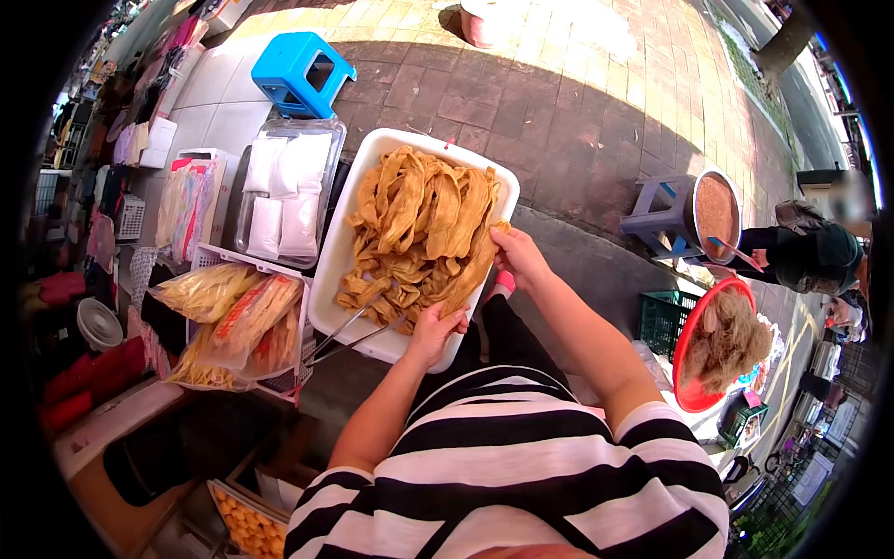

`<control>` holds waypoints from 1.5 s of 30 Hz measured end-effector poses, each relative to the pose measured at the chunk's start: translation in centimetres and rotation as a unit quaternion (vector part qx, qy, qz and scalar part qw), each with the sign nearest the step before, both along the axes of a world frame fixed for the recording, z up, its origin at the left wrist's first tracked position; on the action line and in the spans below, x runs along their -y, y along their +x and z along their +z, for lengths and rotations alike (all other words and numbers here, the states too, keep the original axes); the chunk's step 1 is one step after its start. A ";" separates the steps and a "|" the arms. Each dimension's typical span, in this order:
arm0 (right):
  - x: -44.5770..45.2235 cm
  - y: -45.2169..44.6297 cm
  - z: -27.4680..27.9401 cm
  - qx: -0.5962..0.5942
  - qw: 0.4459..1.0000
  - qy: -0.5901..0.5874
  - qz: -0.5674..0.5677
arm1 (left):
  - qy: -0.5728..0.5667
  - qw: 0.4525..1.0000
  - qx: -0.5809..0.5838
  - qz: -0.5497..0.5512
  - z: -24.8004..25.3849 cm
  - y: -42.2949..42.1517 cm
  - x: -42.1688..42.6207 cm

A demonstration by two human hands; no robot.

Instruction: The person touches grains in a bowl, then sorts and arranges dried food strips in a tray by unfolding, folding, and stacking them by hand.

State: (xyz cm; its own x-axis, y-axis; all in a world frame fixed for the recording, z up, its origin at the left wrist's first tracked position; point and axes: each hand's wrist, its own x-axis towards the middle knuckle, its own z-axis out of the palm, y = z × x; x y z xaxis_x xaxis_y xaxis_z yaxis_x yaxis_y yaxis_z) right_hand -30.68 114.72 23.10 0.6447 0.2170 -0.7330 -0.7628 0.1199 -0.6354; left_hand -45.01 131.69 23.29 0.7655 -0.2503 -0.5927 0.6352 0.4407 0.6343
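Observation:
A white tub (510,191) holds a heap of long, folded, yellow-brown food strips (414,200), with shorter curled pieces toward its near side. One long strip (477,268) is stretched along the tub's right side between my hands. My right hand (521,258) pinches its upper end near the right rim. Lower down, my left hand (435,333) closes round the other end, above the near rim. Metal tongs (346,326) lean over the tub's near left side, their tips among the pieces.
Left of the tub are a clear box of white packets (298,224) and a basket of bagged dried sticks (247,317). A blue stool (300,73) stands beyond. To the right are a grey stool (656,219) with a bowl of brown grains (715,210), a red basin (687,391), and a person (819,252).

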 end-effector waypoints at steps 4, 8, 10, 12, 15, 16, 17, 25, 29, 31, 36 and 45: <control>-1.9 3.3 -0.6 0.025 0.999 -0.017 0.029 | 0.089 0.989 0.096 -0.062 3.8 2.9 -0.8; -6.8 8.4 -1.7 0.126 0.992 0.003 -0.024 | 0.058 0.992 0.053 0.096 0.5 6.6 -2.2; -8.2 10.9 -2.5 0.227 0.961 -0.115 0.105 | 0.053 0.988 -0.014 0.141 -3.3 8.0 -4.2; -8.7 11.2 -4.3 0.343 0.887 -0.248 0.183 | 0.108 0.982 -0.071 0.137 -7.7 8.0 -6.0; -8.5 10.6 -5.4 0.405 0.844 -0.294 0.195 | 0.415 0.877 -0.058 0.237 -14.5 5.0 -4.2; -8.3 9.7 -5.5 0.394 0.856 -0.280 0.182 | 0.488 0.852 -0.016 0.188 -14.3 3.8 -3.5; -8.0 8.9 -5.5 0.399 0.859 -0.275 0.164 | 0.610 0.784 0.064 0.095 -14.1 2.5 -2.4; -0.5 -1.7 -6.9 0.133 0.978 -0.147 0.070 | 0.630 0.723 0.250 -0.130 -13.1 0.4 -1.9; 0.0 -7.0 -4.3 0.014 0.990 -0.050 0.127 | 0.317 0.940 0.111 -0.059 -10.6 -0.1 -3.2; -1.5 -8.2 -2.5 0.012 0.995 0.012 0.100 | 0.199 0.972 0.121 -0.032 -7.6 0.1 -2.8; -3.6 -6.8 -1.8 0.118 0.986 0.077 0.085 | 0.116 0.990 0.041 -0.074 -2.1 0.9 -2.3; -0.8 -3.8 -3.2 0.034 0.987 0.100 -0.120 | 0.129 0.988 0.074 -0.036 -0.1 0.3 0.4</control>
